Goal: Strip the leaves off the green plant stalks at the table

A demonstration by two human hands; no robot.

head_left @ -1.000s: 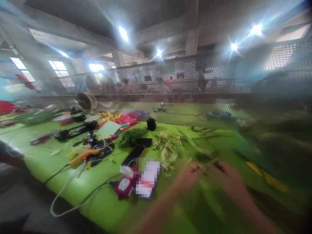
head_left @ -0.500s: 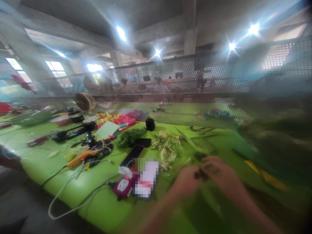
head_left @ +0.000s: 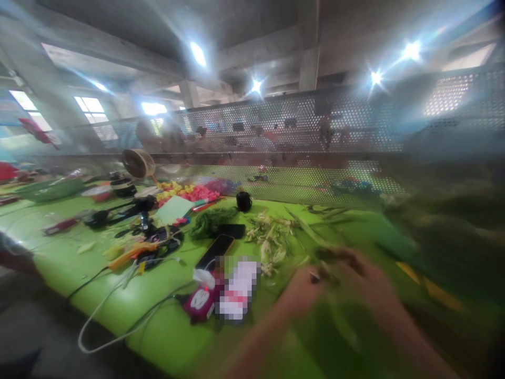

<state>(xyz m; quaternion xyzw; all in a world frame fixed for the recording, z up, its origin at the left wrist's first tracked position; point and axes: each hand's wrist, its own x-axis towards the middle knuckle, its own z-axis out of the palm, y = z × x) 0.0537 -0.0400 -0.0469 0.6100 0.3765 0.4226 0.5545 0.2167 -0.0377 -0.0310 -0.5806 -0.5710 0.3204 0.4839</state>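
Observation:
Low on the right, my left hand [head_left: 303,290] is closed around what looks like a long green artificial stem, with a dark end or wrap showing at its fingertips. A pale green leaf [head_left: 343,318] hangs beneath the hands. My right hand [head_left: 361,271] is just right of the left one, fingers curled in at the same stem; blur hides what exactly it pinches. Long green leaf blades [head_left: 307,226] stretch away beyond the fingers. To the left lies a heap of cream-and-green artificial flowers [head_left: 272,245].
Left of my hands are a pixelated phone-like item [head_left: 239,292], a purple tissue pack [head_left: 201,300] and a dark phone [head_left: 215,251]. An orange glue gun [head_left: 132,256] trails cables. Pink petals [head_left: 197,193] lie farther back. A perforated metal screen [head_left: 276,181] closes the table's far side.
My right hand has shifted slightly up and right, its fingers drawing a little away from the left. My left hand stays nearly in place, and the hanging leaf moves slightly.

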